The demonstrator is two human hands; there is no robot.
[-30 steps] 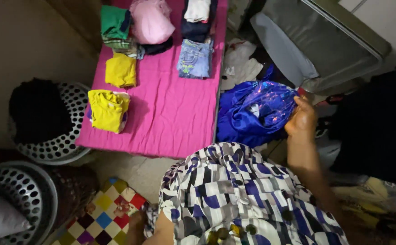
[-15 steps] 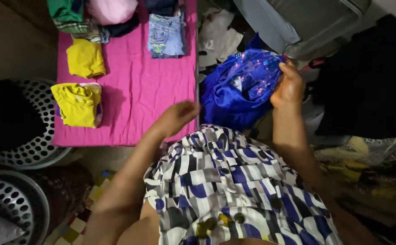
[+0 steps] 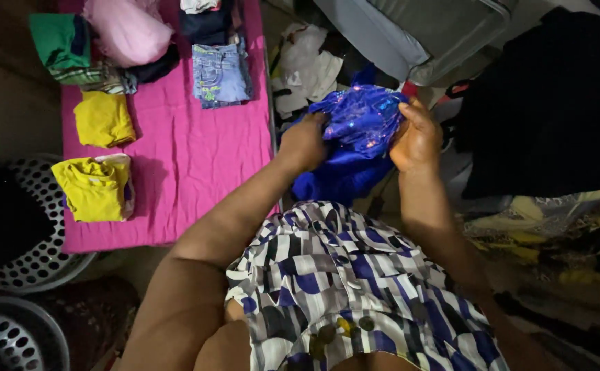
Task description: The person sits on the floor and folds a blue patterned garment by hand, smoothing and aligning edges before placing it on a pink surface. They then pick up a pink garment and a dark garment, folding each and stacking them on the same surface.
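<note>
Both hands are closed on the shiny blue garment: the left hand clutches its left side with fingers sunk into the folds, and the right hand has its grip curled round the right side, fingertips over the top edge. The garment is bunched up between them, held just right of the pink bed, with sequins or glitter catching light on its upper part. What kind of garment it is I cannot make out, since it is all crumpled.

On the bed, folded clothes lie in rows: a yellow piece near the left edge, another yellow one farther back, folded jeans toward the far right, and a pink bundle and green piece at the far end, partly cut off by the frame.

Left of the bed, a perforated laundry basket holds something black, too dark to tell apart. A second basket is cut off at the near left corner. On the right, a large dark cloth is lost in shadow.
</note>
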